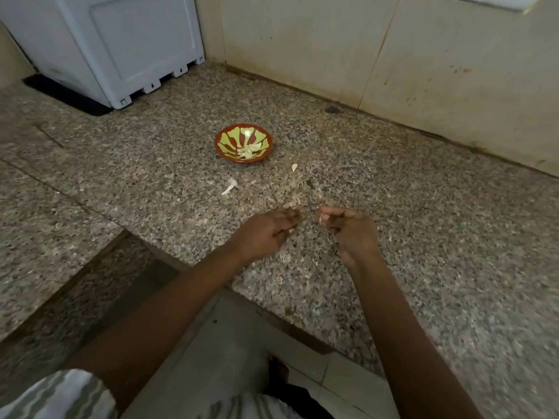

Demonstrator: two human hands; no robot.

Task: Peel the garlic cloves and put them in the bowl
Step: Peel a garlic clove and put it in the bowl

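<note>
We see the right hand (348,229) pinch a pale, curved garlic piece (321,219) near the speckled granite worktop's (438,237) front edge. Left hand (266,232): fingertips bunched, contents untellable. Smooth peeled cloves (249,151) fill the round glossy bowl (218,146).

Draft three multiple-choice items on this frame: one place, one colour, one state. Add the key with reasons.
1. Where is the bowl?
A. on the granite counter, beyond the left hand and right hand
B. in the left hand
C. on the floor

2. The bowl's rim is:
A. blue
B. red-brown
C. white

3. The right hand:
A. lies flat on the counter
B. pinches a small pale piece
C. grips the bowl

Key:
1 A: it stands on the speckled stone, apart from both hands.
2 B: a red-brown band rings the green inside.
3 B: its curled fingertips close on the pale piece.
</note>
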